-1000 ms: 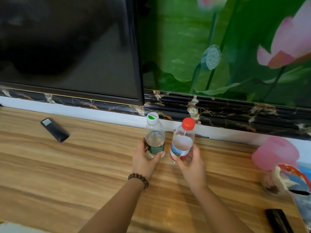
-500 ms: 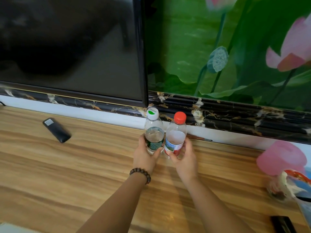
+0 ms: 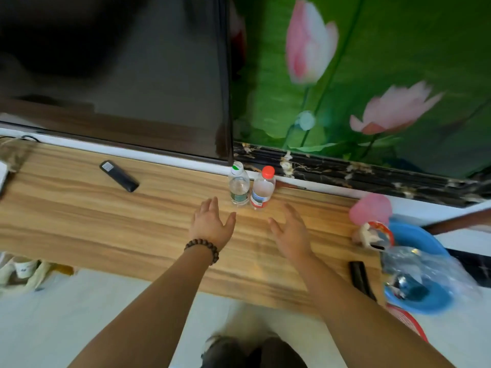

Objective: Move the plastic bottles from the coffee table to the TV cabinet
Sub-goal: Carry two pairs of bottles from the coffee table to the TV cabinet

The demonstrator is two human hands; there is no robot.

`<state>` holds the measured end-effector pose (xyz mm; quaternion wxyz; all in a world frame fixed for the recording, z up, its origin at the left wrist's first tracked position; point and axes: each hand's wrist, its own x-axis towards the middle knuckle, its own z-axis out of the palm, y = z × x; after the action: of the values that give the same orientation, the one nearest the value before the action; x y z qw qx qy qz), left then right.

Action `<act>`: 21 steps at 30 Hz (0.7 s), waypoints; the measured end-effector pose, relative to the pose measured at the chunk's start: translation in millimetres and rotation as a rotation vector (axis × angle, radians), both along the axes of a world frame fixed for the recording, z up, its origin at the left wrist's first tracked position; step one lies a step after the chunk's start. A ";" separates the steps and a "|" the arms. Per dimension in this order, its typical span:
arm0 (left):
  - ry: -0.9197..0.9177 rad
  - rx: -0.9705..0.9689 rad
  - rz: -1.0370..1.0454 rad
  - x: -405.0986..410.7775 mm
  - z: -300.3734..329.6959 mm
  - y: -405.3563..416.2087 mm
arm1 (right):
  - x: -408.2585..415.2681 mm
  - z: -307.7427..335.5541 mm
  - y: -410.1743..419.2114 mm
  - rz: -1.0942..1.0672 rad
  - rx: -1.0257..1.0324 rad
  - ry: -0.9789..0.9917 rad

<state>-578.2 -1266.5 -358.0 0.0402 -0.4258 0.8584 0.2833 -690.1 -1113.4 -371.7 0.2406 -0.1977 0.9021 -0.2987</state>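
Note:
Two small plastic bottles stand upright side by side on the wooden TV cabinet point(image 3: 132, 221), close to its back edge below the TV corner. The left bottle point(image 3: 238, 185) has a white and green cap and a green label. The right bottle point(image 3: 262, 188) has a red cap and a red, white and blue label. My left hand point(image 3: 211, 225), with a bead bracelet on the wrist, hovers open just in front of the left bottle, not touching it. My right hand point(image 3: 291, 232) is open too, in front and to the right of the red-capped bottle.
A black remote point(image 3: 119, 176) lies on the cabinet to the left. At the right end are a pink object point(image 3: 370, 208), a blue basin point(image 3: 417, 266) with a plastic bag, and another black remote point(image 3: 361, 278). The TV screen point(image 3: 119, 75) rises behind.
Both hands have let go of the bottles and drawn back towards me with fingers spread. The bottles stay standing on the cabinet. The camera has pulled back and tilted down.

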 end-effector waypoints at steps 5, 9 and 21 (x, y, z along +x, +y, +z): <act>-0.080 -0.048 -0.071 44.5 116.5 22.5 | 25.8 115.5 29.6 0.174 0.109 0.072; -0.107 -0.093 -0.062 79.3 192.0 40.1 | 41.9 195.9 38.4 0.293 0.148 0.183; -0.063 -0.117 0.313 148.4 267.6 89.8 | 89.4 277.3 19.8 0.614 0.033 0.287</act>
<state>-429.9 -1176.6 -90.4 -0.0023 -0.5645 0.7949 0.2222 -600.7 -1093.6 -94.5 0.1931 -0.4962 0.8298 -0.1668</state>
